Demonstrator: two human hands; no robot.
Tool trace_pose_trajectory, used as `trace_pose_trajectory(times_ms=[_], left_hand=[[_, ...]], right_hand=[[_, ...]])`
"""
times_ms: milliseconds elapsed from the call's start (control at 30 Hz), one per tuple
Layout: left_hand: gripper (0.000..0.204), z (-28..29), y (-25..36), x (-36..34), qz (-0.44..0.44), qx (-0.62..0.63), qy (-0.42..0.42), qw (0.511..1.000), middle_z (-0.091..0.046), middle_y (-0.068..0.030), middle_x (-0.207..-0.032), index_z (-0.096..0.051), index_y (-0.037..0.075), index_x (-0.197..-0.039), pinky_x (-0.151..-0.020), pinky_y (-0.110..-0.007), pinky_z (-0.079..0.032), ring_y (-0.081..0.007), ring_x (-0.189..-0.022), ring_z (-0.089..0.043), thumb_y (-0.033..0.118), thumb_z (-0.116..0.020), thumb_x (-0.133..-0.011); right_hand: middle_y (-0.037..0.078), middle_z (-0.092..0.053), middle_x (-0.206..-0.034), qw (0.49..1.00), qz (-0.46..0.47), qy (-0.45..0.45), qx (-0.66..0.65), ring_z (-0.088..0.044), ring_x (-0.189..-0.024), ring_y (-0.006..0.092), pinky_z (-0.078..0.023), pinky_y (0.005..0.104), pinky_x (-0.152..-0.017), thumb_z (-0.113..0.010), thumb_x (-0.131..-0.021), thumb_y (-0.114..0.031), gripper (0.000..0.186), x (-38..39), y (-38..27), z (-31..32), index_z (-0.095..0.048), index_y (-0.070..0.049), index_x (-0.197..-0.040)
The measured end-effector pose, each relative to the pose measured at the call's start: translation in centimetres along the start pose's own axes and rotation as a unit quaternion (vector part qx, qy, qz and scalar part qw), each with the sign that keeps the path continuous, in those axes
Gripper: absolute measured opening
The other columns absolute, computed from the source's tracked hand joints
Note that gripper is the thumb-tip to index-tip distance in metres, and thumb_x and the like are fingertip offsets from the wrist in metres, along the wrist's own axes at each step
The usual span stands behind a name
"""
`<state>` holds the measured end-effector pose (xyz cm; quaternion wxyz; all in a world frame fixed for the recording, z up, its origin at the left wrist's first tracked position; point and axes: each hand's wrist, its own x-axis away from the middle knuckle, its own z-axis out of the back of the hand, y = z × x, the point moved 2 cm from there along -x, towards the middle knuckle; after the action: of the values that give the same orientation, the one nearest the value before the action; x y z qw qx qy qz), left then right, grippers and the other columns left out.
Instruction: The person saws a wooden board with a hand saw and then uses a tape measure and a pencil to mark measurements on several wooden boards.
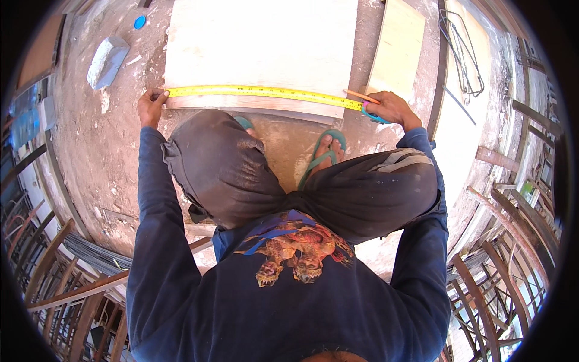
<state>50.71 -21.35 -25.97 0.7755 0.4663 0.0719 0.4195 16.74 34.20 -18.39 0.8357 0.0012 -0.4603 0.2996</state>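
A yellow tape measure (259, 92) is stretched across the near end of a pale wooden board (259, 48) in front of my feet. My left hand (152, 107) pinches the tape's end at the board's left edge. Past the right edge, my right hand (393, 110) is closed around the tape measure's teal case (376, 117), mostly covered by the fingers. An orange pencil (362, 96) also sticks out of that hand, its tip pointing left over the board's edge.
A narrower wooden panel (395, 45) lies right of the board. Bent dark metal rods (463, 54) rest farther right. At the far left are a grey block (108, 62) and a blue round lid (140, 22). Wooden frames (66, 289) and bundled rods (96, 253) crowd the lower left.
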Motion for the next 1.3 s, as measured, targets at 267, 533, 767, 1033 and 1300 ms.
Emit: trace_pose_trajectory(times_ms=[267,533,767,1033,1300], left_hand=[[0.016,-0.1,-0.5,0.0,0.033,-0.006,0.039,0.999,-0.067,-0.0048,-0.075,-0.069,-0.001,-0.087,-0.062,-0.026,-0.050,-0.0110,-0.066,-0.060,0.010,-0.080,-0.083],[0.017,-0.3,-0.3,0.3,0.011,-0.002,0.056,0.998,-0.066,-0.0040,-0.074,-0.069,-0.002,-0.086,-0.061,-0.025,-0.048,-0.0104,-0.065,-0.058,0.012,-0.079,-0.084],[0.018,-0.3,-0.3,0.3,-0.001,-0.002,0.039,0.999,-0.065,-0.0027,-0.072,-0.069,-0.001,-0.086,-0.060,-0.025,-0.046,-0.0103,-0.065,-0.057,0.014,-0.080,-0.084],[0.025,-0.3,-1.2,0.5,0.019,0.001,0.056,0.998,-0.067,-0.0048,-0.080,-0.070,-0.002,-0.092,-0.064,-0.026,-0.046,-0.0108,-0.070,-0.058,0.020,-0.079,-0.085],[0.025,-0.3,-1.3,0.4,0.016,-0.008,0.046,0.999,-0.067,-0.0049,-0.081,-0.070,-0.002,-0.093,-0.065,-0.026,-0.047,-0.0110,-0.071,-0.059,0.020,-0.079,-0.085]], right_hand=[[0.015,-0.074,-0.093,0.996,0.045,0.053,-0.061,-0.069,-0.079,0.0278,-0.053,0.0376,-0.077,-0.061,-0.088,-0.045,0.048,0.6,0.3,-0.6,-0.071,-0.017,-0.125],[0.016,-0.074,-0.099,0.996,0.038,0.004,-0.083,-0.069,-0.087,0.0295,-0.053,0.0377,-0.084,-0.060,-0.089,-0.045,0.047,-0.1,0.1,-1.5,-0.070,-0.019,-0.126],[0.016,-0.074,-0.097,0.997,0.038,0.040,-0.060,-0.069,-0.083,0.0297,-0.053,0.0375,-0.080,-0.062,-0.088,-0.042,0.042,0.2,-0.1,-1.1,-0.072,-0.020,-0.122],[0.015,-0.074,-0.090,0.996,0.036,0.045,-0.072,-0.067,-0.075,0.0245,-0.052,0.0349,-0.076,-0.063,-0.090,-0.038,0.040,0.3,-0.7,-0.7,-0.073,-0.016,-0.121],[0.015,-0.074,-0.103,0.997,0.013,0.036,-0.063,-0.069,-0.092,0.0328,-0.054,0.0402,-0.084,-0.060,-0.085,-0.046,0.044,0.1,-0.7,-0.7,-0.073,-0.024,-0.120]])
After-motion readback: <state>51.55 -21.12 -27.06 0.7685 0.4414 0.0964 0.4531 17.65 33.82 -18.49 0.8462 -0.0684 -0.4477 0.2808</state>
